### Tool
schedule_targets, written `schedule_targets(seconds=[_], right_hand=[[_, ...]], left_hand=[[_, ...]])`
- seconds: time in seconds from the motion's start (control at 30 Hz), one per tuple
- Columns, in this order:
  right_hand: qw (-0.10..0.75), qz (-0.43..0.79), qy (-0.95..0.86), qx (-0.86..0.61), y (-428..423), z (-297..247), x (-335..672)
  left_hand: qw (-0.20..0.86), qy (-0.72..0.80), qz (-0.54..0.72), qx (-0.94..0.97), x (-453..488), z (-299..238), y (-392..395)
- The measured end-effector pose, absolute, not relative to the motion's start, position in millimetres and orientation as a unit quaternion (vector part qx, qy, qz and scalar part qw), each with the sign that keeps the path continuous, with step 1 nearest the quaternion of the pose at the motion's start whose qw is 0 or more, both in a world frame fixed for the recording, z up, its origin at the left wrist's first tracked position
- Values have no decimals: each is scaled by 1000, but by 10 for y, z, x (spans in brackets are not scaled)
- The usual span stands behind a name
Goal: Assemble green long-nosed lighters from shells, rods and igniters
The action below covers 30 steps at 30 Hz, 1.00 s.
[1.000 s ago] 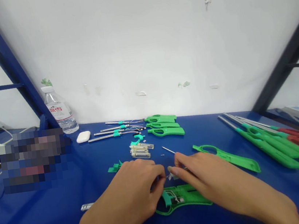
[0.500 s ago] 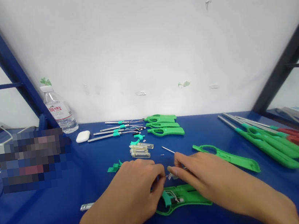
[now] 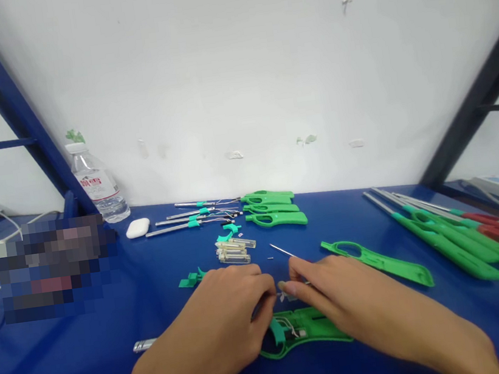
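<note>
My left hand [image 3: 223,319] and my right hand [image 3: 338,301] meet fingertip to fingertip over the blue table [image 3: 92,355]. Both pinch a small whitish part [image 3: 286,296] between them, too small to name. Just below the fingers lies an open green lighter shell [image 3: 311,326] with a teal trigger and thin wires inside. A metal tube end [image 3: 144,345] sticks out from under my left wrist. A thin metal pin [image 3: 280,250] lies just beyond my right fingers.
A second green shell half [image 3: 379,263] lies to the right. Finished green and red lighters [image 3: 462,232] are stacked at far right. Behind are green handles [image 3: 273,208], metal tubes [image 3: 189,216], clear small parts [image 3: 235,251], a water bottle [image 3: 95,186] and a white case [image 3: 138,227].
</note>
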State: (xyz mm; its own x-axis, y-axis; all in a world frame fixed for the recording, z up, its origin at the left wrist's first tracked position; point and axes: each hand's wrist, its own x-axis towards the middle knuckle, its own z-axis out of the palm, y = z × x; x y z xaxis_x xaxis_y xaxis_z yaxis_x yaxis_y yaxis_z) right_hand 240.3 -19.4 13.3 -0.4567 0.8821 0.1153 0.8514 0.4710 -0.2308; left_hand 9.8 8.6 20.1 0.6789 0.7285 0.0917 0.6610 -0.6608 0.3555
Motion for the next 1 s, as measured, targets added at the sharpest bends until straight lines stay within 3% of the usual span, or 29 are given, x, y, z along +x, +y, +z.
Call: schedule_targets(seconds=[0.57, 1.0], right_hand=[[138, 29, -887, -440, -188, 33, 2451], [124, 67, -877, -459, -183, 61, 2449]], left_hand=[[152, 361, 136, 910, 92, 181, 95], [150, 367, 135, 908, 92, 178, 95]])
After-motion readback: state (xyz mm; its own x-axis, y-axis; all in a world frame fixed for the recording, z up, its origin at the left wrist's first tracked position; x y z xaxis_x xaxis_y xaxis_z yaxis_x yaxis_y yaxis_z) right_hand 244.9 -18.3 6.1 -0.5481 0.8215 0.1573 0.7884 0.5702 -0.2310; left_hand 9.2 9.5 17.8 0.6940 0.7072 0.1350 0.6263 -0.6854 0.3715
